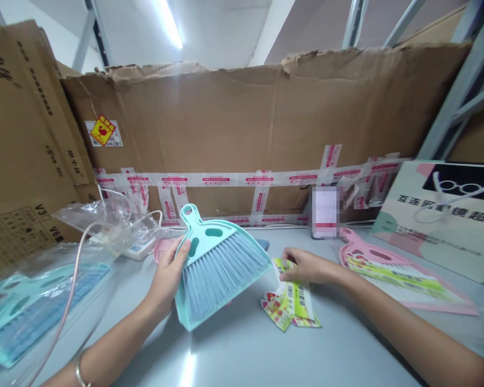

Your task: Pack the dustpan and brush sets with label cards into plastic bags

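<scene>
My left hand (172, 269) grips the left edge of a mint green dustpan (210, 228), holding it raised and tilted with its handle up. A small brush with blue-grey bristles (226, 274) is nested in that dustpan. To the right, my right hand (304, 265) pinches the top of a yellow-green printed card label (300, 298). More printed cards (277, 310) with red and green pictures lie beneath and beside it on the grey table (234, 355).
Left lies another mint dustpan set (44, 301) in clear plastic, with a cable (70, 295) across it. A pink dustpan set (403, 274) with a label lies right, before a printed paper bag (439, 215). Behind stand a blurred upright object (326, 212) and a taped cardboard box (234, 123).
</scene>
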`<state>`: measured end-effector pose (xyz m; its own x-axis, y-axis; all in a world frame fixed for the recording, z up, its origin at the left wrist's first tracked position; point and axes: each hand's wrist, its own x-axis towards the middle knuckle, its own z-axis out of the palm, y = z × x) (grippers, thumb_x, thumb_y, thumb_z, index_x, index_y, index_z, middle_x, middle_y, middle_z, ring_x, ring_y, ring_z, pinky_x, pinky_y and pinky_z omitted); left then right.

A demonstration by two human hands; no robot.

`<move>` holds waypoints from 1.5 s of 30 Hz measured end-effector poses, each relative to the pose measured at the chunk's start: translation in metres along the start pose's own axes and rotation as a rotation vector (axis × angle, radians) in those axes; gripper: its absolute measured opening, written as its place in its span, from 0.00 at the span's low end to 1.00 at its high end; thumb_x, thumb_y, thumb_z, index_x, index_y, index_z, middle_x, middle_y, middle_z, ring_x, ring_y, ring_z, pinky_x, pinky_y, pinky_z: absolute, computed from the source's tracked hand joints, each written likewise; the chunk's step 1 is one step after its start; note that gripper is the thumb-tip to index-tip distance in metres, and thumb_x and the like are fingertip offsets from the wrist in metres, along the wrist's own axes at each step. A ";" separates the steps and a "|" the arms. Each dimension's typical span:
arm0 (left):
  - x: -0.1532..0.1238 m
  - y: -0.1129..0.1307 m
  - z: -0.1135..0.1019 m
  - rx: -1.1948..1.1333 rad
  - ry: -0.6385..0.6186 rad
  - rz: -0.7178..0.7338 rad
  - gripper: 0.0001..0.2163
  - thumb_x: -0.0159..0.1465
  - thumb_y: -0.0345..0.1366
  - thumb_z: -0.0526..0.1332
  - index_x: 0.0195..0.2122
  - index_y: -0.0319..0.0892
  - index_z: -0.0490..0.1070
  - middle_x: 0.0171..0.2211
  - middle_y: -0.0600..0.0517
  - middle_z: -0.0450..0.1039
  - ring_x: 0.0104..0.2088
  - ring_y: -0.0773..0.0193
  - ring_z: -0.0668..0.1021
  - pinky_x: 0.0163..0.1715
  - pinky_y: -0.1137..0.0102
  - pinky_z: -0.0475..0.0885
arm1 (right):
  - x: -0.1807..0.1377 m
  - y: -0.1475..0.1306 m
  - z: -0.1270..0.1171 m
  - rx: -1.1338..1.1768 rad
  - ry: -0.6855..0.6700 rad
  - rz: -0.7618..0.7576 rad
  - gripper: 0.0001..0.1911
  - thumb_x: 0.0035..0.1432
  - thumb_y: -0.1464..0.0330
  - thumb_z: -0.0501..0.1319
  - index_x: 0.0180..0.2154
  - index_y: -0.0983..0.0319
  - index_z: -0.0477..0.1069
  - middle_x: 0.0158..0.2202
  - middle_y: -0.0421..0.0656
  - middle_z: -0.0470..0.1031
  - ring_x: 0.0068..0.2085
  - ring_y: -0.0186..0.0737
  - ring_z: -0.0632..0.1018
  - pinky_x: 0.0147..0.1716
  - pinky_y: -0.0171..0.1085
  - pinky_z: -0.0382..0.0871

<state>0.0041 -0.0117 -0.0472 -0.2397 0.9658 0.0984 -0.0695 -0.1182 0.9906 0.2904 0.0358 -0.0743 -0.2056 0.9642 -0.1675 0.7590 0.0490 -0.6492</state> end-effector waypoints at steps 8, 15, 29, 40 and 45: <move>0.002 -0.002 -0.002 -0.018 -0.032 -0.011 0.20 0.53 0.48 0.61 0.46 0.48 0.70 0.41 0.53 0.75 0.38 0.62 0.76 0.39 0.72 0.68 | 0.002 -0.009 -0.007 0.412 0.182 -0.119 0.17 0.47 0.59 0.56 0.38 0.60 0.58 0.32 0.43 0.72 0.32 0.38 0.74 0.31 0.36 0.67; 0.002 -0.004 -0.002 0.029 -0.041 -0.006 0.21 0.53 0.48 0.61 0.47 0.47 0.69 0.43 0.51 0.74 0.47 0.57 0.73 0.45 0.68 0.66 | -0.001 -0.015 -0.003 0.580 0.263 -0.142 0.18 0.51 0.59 0.51 0.43 0.60 0.52 0.43 0.50 0.71 0.39 0.39 0.75 0.37 0.38 0.68; 0.003 -0.005 -0.002 0.054 -0.046 -0.005 0.22 0.54 0.48 0.60 0.48 0.46 0.68 0.50 0.51 0.69 0.51 0.55 0.69 0.48 0.66 0.63 | -0.020 -0.010 -0.028 -0.127 -0.327 -0.192 0.29 0.36 0.61 0.66 0.43 0.60 0.62 0.44 0.43 0.63 0.45 0.43 0.67 0.43 0.38 0.60; 0.003 -0.005 -0.001 0.083 -0.080 0.029 0.19 0.55 0.48 0.59 0.46 0.46 0.69 0.51 0.52 0.68 0.54 0.55 0.66 0.51 0.66 0.60 | -0.031 -0.026 -0.020 -0.380 -0.287 -0.197 0.11 0.37 0.67 0.62 0.25 0.61 0.61 0.35 0.41 0.61 0.42 0.44 0.65 0.38 0.37 0.59; 0.004 -0.007 -0.001 0.107 -0.064 0.044 0.20 0.54 0.49 0.60 0.46 0.46 0.70 0.51 0.51 0.69 0.53 0.55 0.68 0.51 0.65 0.60 | -0.034 -0.029 -0.026 -0.265 -0.181 -0.135 0.14 0.42 0.73 0.55 0.36 0.59 0.64 0.32 0.40 0.63 0.31 0.36 0.68 0.28 0.33 0.60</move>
<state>0.0025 -0.0076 -0.0534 -0.1774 0.9735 0.1441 0.0441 -0.1384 0.9894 0.2915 0.0083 -0.0300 -0.4030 0.8837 -0.2380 0.8469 0.2615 -0.4630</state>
